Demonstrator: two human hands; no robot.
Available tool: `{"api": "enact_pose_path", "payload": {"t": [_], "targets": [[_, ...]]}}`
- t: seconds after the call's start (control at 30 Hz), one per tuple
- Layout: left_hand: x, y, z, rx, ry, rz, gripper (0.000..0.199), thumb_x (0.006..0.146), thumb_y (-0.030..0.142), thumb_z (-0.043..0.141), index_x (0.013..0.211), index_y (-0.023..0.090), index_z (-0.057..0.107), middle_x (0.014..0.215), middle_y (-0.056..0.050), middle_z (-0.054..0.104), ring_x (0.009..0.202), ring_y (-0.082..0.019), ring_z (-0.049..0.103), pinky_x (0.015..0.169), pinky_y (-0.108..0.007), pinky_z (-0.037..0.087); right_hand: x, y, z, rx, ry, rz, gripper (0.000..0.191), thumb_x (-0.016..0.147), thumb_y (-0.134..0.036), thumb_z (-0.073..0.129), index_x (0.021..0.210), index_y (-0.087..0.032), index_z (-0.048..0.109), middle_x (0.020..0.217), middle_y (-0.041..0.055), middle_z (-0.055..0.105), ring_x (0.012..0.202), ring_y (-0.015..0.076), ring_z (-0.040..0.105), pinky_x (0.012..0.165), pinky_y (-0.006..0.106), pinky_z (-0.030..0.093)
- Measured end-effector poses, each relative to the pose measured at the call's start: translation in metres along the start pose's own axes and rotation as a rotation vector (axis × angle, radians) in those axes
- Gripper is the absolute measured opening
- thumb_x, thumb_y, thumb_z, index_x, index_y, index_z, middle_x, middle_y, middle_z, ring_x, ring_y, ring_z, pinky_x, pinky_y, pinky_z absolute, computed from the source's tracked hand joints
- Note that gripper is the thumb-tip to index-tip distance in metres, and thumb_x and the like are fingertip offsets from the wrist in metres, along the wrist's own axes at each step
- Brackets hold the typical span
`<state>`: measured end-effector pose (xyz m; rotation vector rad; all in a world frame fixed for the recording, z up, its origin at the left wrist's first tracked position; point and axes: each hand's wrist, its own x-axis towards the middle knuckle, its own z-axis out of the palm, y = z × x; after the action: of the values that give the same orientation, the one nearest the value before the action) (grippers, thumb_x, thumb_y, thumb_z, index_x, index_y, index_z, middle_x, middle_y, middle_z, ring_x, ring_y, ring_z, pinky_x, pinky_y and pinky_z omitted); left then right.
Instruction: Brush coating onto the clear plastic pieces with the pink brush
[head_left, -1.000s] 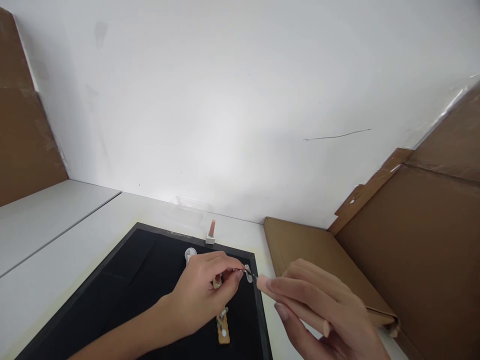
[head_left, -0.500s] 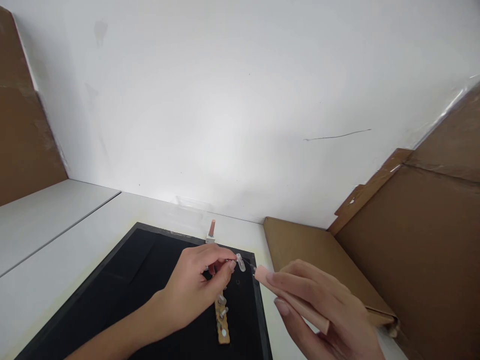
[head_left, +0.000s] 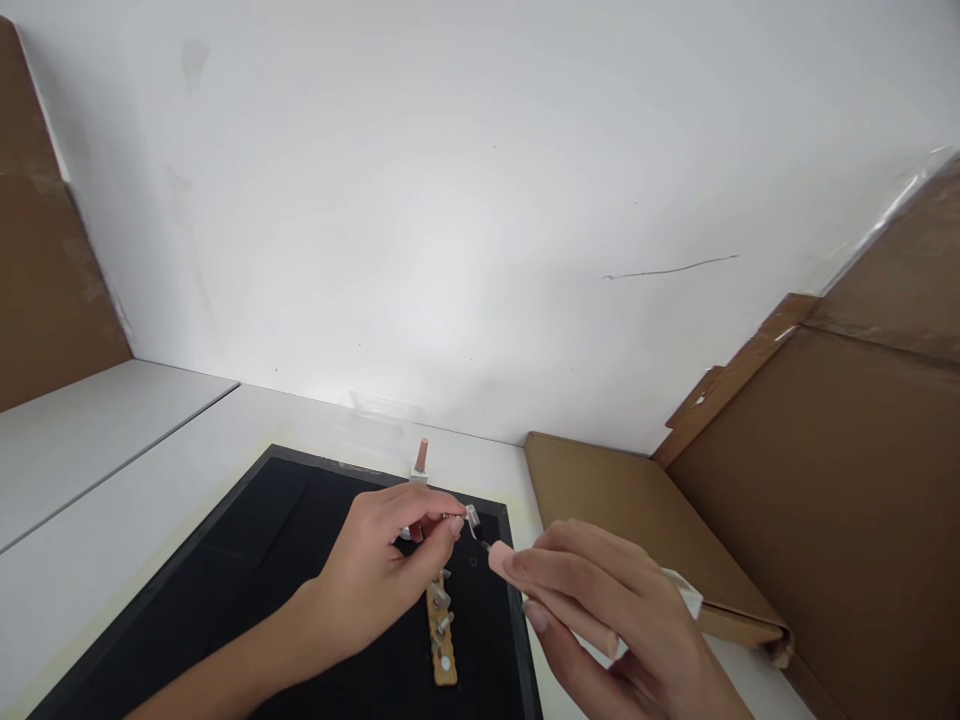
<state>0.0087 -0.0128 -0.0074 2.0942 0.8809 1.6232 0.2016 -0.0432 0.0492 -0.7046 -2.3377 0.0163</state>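
Note:
My left hand pinches a small clear nail tip by a thin holder between thumb and forefinger, above the black mat. My right hand is closed round the long pink handle of a nail polish brush. The thin dark end of the brush is at the lower edge of the nail tip; whether they touch I cannot tell. Below the left hand lies a narrow tan strip bearing several small holders and clear pieces. Just behind that hand stands a small bottle with a pink cap, its lower part hidden.
The black mat covers much of the white table. At the right lies a flat cardboard box, with a white object partly behind my right hand. Cardboard panels flank the white wall. A clear tray sits at the back.
My right hand has moved left, and the brush end has shifted to the lower edge of the nail tip. The nail tip has turned a little. A white object now shows behind my right hand.

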Motion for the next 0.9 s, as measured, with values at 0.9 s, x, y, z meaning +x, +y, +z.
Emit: {"api": "enact_pose_path", "payload": {"t": [0.9], "targets": [[0.0008, -0.0007, 0.0007, 0.018, 0.045, 0.052, 0.013, 0.083, 0.005, 0.057, 0.083, 0.012, 0.068, 0.066, -0.002, 0.069, 0.055, -0.009, 0.058, 0.055, -0.016, 0.049, -0.0023, -0.0008, 0.0061, 0.021, 0.024, -0.023, 0.029, 0.082, -0.002, 0.046, 0.103, -0.018, 0.056, 0.069, -0.0005, 0.055, 0.058, 0.0133, 0.047, 0.052, 0.026, 0.037]]}}
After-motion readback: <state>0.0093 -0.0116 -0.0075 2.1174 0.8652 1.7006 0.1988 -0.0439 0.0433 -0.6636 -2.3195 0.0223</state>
